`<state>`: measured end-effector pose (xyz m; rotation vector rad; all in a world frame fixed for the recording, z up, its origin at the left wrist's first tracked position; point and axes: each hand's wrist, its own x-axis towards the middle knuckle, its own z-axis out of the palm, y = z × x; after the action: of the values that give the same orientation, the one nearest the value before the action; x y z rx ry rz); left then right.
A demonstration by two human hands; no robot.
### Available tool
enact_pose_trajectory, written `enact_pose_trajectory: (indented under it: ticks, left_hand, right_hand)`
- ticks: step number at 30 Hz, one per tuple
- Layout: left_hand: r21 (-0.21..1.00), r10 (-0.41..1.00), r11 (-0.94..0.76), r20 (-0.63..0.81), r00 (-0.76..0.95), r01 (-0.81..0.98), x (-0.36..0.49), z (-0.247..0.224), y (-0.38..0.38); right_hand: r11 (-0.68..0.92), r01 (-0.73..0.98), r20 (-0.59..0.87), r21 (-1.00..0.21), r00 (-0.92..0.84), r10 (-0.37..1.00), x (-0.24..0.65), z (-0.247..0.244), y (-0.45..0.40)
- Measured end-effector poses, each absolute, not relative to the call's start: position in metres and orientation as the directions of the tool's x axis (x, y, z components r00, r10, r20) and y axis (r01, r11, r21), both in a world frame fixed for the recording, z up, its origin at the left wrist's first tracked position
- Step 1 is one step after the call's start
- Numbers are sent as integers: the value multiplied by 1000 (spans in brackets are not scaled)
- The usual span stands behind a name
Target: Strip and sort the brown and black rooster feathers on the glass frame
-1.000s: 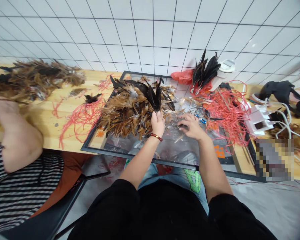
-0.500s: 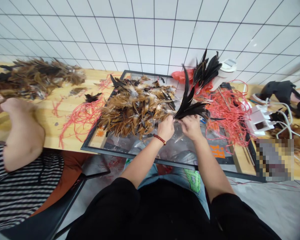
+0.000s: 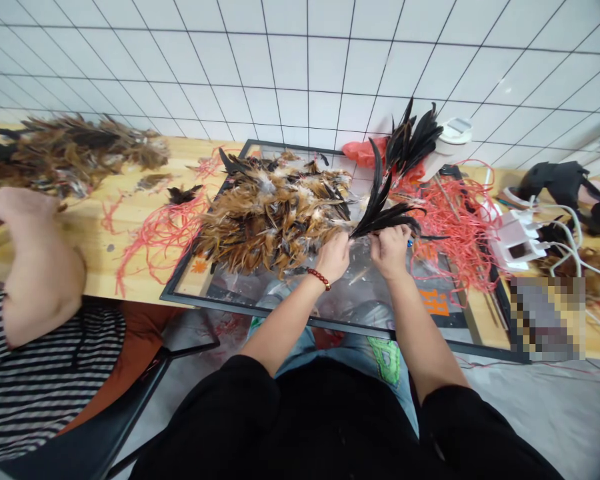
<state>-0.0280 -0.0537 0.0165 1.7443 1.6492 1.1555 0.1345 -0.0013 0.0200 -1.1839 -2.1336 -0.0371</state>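
My left hand (image 3: pixel 334 257), wearing a beaded bracelet, pinches the base of a bunch of long black feathers (image 3: pixel 380 208) that fans up and to the right. Just right of it, my right hand (image 3: pixel 391 252) has its fingers curled closed near the lower feathers. Whatever those fingers hold is hidden. A small blue item (image 3: pixel 409 243) shows beside the right fingertips, too small to name. Left of my hands a large heap of brown feathers (image 3: pixel 275 220) covers part of the glass-topped framed panel (image 3: pixel 275 316).
Tangled pink string (image 3: pixel 455 227) lies at the right, with more pink string (image 3: pixel 163 233) left of the panel. Black feathers (image 3: pixel 413 143) stand by a white device (image 3: pixel 455 132). White chargers (image 3: pixel 519 240) sit farther right. At left, a co-worker's arm (image 3: pixel 40 267) rests near another feather pile (image 3: pixel 80 153).
My right hand has shifted slightly right and up, away from my left, its fingers curling more. The black feathers have moved slightly. The co-worker's hand at left has shifted.
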Motion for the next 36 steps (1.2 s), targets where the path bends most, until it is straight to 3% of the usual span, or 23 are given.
enact_pose_trajectory:
  ticks: [3,6,9,11,15,17,22,26,30,36]
  left_hand:
    - [887,948,-107,227,-223,448,-30,12,-48]
    - [993,881,-65,103,-462,96,-34,9,-38]
    - [953,821,-110,-73,-567,-281,-38,14,-33]
    - [911,830,-138,-108,-547,-389,-37,19,-34]
    - [894,955,-49,-89,-283,-446,-28,28,-44]
    - [895,990,61,-112,-90,-442,-23,30,-49]
    - [871,940,317,-236,247,-376,-25,30,-54]
    - [834,848,460,-311,430,-304,-31,32,-56]
    - [803,836,481,-299,461,-352,-31,34,-58]
    - [777,894,447,-377,241,-444,-28,37,-55]
  right_hand:
    - [573,750,608,-331,-295,737,134,18,0]
    - [520,758,614,-393,-204,762,135,16,3]
    - [467,777,589,-422,-157,793,138,14,6]
    - [474,761,576,-443,-163,801,139,13,8]
    - [584,498,482,-641,-330,811,133,14,7]
    - [553,336,392,-762,-440,808,129,14,6]
    - [267,194,129,-944,-528,840,128,19,5]
    - [65,15,48,-998,-511,858,128,23,1]
    - [-22,-20,-10,-1000,-481,876,126,23,0]
    - [55,21,49,-998,-222,974,128,17,8]
